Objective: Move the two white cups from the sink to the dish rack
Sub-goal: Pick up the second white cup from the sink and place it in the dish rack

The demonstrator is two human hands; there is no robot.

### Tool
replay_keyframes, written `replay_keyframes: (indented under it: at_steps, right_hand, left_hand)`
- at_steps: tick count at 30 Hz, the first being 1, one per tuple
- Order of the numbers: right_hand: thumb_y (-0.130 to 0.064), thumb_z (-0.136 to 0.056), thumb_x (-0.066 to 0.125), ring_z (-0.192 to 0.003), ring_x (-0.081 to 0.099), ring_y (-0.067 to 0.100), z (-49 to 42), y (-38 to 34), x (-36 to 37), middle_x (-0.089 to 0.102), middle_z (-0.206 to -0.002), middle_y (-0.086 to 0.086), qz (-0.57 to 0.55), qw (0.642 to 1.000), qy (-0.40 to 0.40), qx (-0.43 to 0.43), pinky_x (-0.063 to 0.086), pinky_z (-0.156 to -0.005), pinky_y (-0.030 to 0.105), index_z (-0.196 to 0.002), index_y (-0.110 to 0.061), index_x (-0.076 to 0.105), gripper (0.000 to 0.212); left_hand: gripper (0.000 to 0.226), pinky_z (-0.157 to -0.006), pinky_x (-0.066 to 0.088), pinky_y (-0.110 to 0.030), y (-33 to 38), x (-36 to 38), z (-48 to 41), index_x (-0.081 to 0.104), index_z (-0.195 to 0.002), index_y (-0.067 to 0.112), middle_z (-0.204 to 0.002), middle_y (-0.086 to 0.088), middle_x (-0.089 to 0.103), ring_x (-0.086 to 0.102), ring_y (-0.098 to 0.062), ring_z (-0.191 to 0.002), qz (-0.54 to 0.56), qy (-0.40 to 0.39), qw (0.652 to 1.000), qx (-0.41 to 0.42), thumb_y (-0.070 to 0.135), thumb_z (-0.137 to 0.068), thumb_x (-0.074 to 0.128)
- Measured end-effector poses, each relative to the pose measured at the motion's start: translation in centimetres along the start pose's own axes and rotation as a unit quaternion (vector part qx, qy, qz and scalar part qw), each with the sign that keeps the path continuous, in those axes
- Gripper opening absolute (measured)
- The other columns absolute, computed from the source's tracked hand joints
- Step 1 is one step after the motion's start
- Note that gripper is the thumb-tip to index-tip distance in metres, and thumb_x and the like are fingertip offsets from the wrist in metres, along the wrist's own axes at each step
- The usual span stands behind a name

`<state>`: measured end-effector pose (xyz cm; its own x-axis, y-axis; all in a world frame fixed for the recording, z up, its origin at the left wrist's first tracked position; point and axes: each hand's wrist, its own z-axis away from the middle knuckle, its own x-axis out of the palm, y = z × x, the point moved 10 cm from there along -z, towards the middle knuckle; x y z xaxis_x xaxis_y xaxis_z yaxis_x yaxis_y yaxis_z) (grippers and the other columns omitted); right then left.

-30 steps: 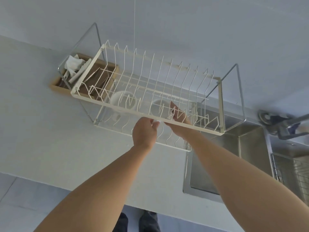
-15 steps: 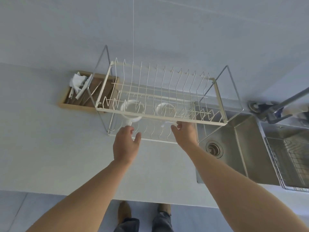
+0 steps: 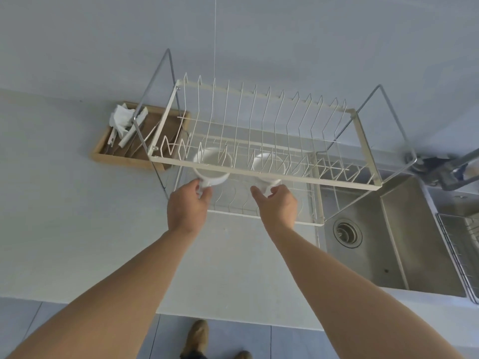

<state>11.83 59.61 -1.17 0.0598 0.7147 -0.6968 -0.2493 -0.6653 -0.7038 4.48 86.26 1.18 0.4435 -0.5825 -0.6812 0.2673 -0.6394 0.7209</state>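
Two white cups stand upright side by side in the lower tier of the white wire dish rack [image 3: 285,178]. The left cup [image 3: 212,161] has its handle toward me, and my left hand [image 3: 188,211] pinches that handle with thumb and fingers. My right hand [image 3: 278,208] holds the right cup [image 3: 268,164] the same way, fingertips closed on its handle at the rack's front. Both cups are partly hidden behind the rack's wires and front rail.
The steel sink [image 3: 375,242] with its drain lies to the right of the rack, a faucet [image 3: 445,172] behind it. A wire basket [image 3: 464,242] sits at the far right. A wooden tray [image 3: 124,156] with utensils and a white cloth lies left of the rack.
Both hands have closed onto the cups' handles; half a second ago they hovered just in front of the rack with fingers apart. My view has tilted further down.
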Motion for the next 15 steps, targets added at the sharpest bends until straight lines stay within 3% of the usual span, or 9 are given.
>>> replay_keyframes:
  at_steps: [6,9,12,15]
  right_hand:
    - [-0.034,-0.091,0.07,-0.082,0.057,0.022,0.4,-0.4,-1.2,0.07,-0.092,0.006,-0.017,0.999,0.041,-0.022,0.038,-0.071,0.029,-0.107,-0.006,0.067,0.033]
    - [-0.019,-0.093,0.06,-0.07,0.056,0.029,0.5,-0.9,-1.6,0.065,-0.073,0.007,0.006,0.998,0.047,-0.039,0.043,-0.062,0.036,-0.084,-0.007,0.064,0.015]
    - [-0.01,-0.091,0.055,-0.055,0.038,0.024,0.4,-1.0,-1.9,0.044,-0.054,0.001,0.026,0.997,0.054,-0.045,0.032,-0.052,0.035,-0.061,-0.014,0.044,0.033]
    - [-0.01,-0.092,0.054,-0.052,0.029,0.02,0.6,-1.0,-2.2,0.035,-0.05,-0.003,0.035,0.997,0.057,-0.048,0.023,-0.049,0.034,-0.057,-0.019,0.033,0.041]
  left_hand:
    - [0.035,-0.05,0.044,-0.038,0.3,0.9,0.4,0.064,-0.071,0.012,-0.054,-0.001,0.061,0.055,-0.022,-0.051,-0.009,-0.012,1.0,0.002,0.035,-0.097,0.058]
    - [0.039,-0.045,0.027,-0.029,0.7,1.1,0.4,0.053,-0.062,0.015,-0.046,0.005,0.047,0.041,-0.011,-0.043,-0.007,-0.006,1.0,0.012,0.033,-0.096,0.06]
    - [0.036,-0.048,0.039,-0.034,1.1,1.6,0.3,0.061,-0.068,0.011,-0.054,0.001,0.06,0.054,-0.025,-0.051,-0.008,-0.02,1.0,0.01,0.034,-0.095,0.06]
    - [0.037,-0.047,0.033,-0.033,1.4,2.0,0.0,0.06,-0.067,0.01,-0.053,-0.001,0.058,0.054,-0.03,-0.052,-0.017,-0.026,0.999,0.013,0.034,-0.095,0.06]
